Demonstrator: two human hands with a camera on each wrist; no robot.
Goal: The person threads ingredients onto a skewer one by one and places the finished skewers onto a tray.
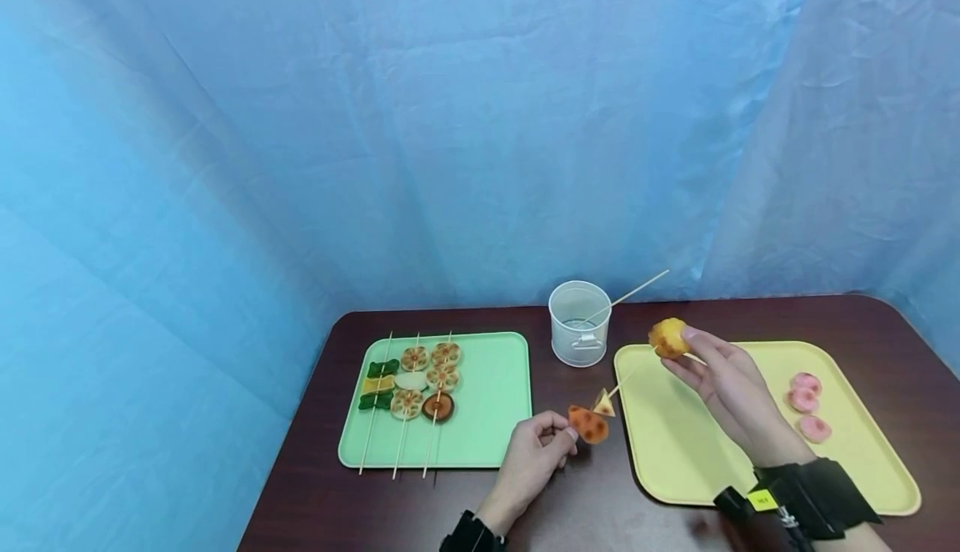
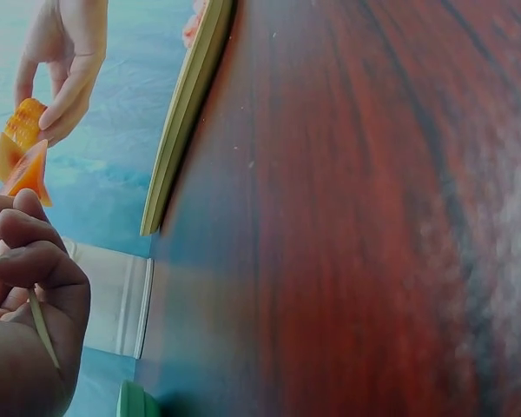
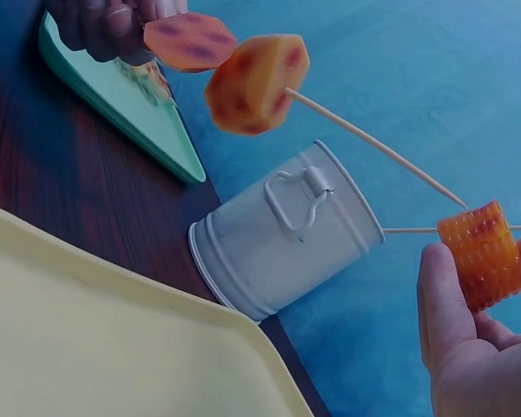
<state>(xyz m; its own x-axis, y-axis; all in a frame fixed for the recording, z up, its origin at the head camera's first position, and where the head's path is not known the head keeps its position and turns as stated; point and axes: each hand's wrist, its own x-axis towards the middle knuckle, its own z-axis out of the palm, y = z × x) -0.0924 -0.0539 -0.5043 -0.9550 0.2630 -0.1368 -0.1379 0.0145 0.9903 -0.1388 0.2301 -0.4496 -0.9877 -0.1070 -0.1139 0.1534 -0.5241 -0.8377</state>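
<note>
Lower centre of the head view: my left hand grips a thin pale wooden skewer bearing spotted orange slices, tip angled up-right, presumably to face the golden corn piece. Right of centre, my right hand pinches that piece, forearm entering lower right, apparently leaving its end accessible.

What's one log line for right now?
left hand: holds skewer | right hand: pinches corn piece | green tray: three loaded skewers | bucket: one bare stick
</note>
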